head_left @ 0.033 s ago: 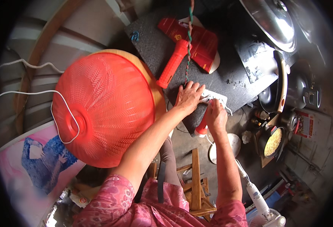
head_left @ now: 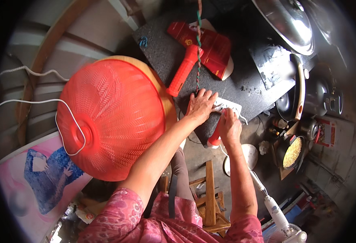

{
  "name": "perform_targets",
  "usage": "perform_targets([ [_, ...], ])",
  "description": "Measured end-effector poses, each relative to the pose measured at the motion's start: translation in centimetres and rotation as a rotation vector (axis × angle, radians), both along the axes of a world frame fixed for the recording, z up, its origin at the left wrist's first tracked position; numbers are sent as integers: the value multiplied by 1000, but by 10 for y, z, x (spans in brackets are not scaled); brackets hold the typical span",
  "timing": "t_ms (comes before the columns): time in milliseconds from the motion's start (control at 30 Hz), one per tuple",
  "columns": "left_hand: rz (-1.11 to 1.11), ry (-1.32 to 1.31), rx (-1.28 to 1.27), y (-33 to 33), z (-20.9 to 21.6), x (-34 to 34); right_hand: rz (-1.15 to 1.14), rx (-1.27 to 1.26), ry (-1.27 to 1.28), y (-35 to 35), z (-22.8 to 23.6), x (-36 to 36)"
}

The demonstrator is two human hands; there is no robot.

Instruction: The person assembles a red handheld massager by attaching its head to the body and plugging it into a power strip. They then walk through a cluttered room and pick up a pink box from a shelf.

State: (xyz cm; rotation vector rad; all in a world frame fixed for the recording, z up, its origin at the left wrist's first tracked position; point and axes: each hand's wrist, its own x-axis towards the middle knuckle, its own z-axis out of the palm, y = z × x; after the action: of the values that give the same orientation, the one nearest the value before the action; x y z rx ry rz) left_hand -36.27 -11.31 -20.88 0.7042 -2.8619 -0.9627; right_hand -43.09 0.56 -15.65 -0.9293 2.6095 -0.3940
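Left hand (head_left: 202, 107) splayed against white power strip (head_left: 231, 106); right hand (head_left: 230, 127) seemingly gripping red flashlight (head_left: 215, 139).

The left grip (head_left: 202, 107) hides the ten o'clock end of the white power strip (head_left: 229, 105), while the right grip (head_left: 229, 126) covers the one o'clock end of a red flashlight (head_left: 215, 138), so what its fingertips pinch cannot be told. The red basket (head_left: 113, 121) hides most of a round tan thing (head_left: 170, 108) at its two o'clock side. The picture's edge cuts off the twisted cord (head_left: 198, 44) near twelve o'clock, the shirt (head_left: 168, 222) at six and the fan (head_left: 278, 214) toward five. Yellow food (head_left: 292, 153) past three o'clock is too small to identify.
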Motion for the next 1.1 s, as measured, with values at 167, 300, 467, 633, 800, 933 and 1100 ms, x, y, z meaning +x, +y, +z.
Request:
perform_targets([
  [167, -42, -125, 40, -5, 10, 3, -168, -260, -78, 20, 5, 19],
  [300, -55, -123, 7, -3, 14, -1, -257, -352, -175, 28, -4, 25],
  [467, -62, -140, 32, -4, 9, -2, -291, -316, -92, 7, 0, 15],
  [633, -34, -96, -25, -1, 7, -1, -232, -98, -25, 1, -13, 9],
  [800, -40, -167, 3, -4, 15, -4, -105, 18, 50, -6, -14, 13],
  [933, -58, -180, -45, -2, 21, -6, -118, -36, 12, -3, -11, 9],
  [1100, -56, -250, -16, 0, 37, -4, -448, -443, -326, 22, 21, 21],
])
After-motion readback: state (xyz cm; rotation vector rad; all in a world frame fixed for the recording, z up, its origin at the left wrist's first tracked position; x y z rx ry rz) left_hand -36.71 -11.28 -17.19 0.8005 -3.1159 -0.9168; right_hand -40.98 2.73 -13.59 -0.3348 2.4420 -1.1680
